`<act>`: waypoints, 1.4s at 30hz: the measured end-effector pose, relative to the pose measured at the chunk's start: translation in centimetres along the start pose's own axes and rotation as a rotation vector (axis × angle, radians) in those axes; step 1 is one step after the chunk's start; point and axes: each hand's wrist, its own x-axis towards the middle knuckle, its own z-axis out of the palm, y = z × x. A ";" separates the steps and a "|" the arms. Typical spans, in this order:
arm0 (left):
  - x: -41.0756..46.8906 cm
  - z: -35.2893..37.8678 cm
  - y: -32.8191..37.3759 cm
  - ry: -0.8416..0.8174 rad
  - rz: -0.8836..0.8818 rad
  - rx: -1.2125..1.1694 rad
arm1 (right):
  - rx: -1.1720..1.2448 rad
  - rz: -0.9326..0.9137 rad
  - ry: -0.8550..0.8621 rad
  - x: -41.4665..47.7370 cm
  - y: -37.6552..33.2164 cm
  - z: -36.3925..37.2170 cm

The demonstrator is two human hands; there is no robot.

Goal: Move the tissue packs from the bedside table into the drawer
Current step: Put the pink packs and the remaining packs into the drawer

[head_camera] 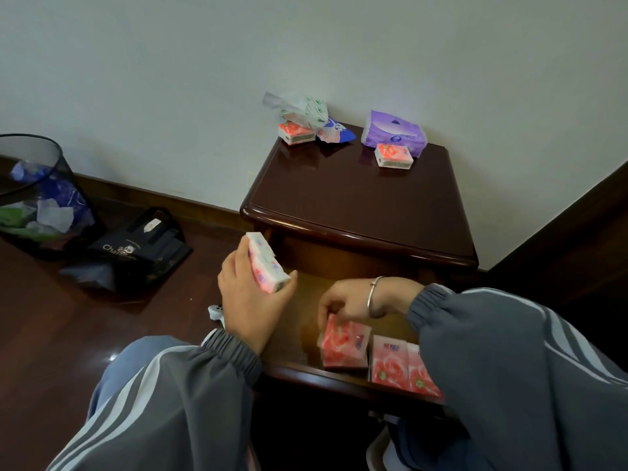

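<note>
My left hand (249, 297) grips a pink tissue pack (266, 263) just above the left side of the open drawer (306, 372). Inside the drawer, my right hand (353, 300) has its fingers on a pink tissue pack (345, 346) that stands tilted beside two more pink packs (402, 367) lined up at the front right. On the dark bedside table (353, 195), one pink pack (296, 133) lies at the back left and another (394, 156) at the back right.
A large purple tissue bag (392, 132) and crumpled wrappers (306, 112) sit at the back of the table by the wall. A bin (37, 195) and a black bag (136, 253) stand on the floor to the left. Dark furniture borders the right.
</note>
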 end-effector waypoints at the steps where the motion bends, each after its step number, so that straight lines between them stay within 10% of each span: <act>1: 0.1 -0.2 0.0 0.012 -0.017 -0.018 | -0.025 0.015 -0.053 0.7 -0.1 0.5; 11: 0.3 0.6 -0.7 -0.121 0.009 -0.009 | -0.232 0.230 -0.052 0.4 3.0 3.4; 25: 0.5 0.7 -0.9 -0.121 -0.027 -0.009 | -0.647 0.018 -0.352 1.7 -0.7 3.3; 38: 0.4 1.1 -1.7 -0.129 0.040 0.038 | -0.394 0.026 -0.069 -0.1 2.3 6.5; 42: 0.1 1.2 -1.7 -0.180 0.130 0.056 | -0.088 -0.001 0.297 -2.9 3.0 6.0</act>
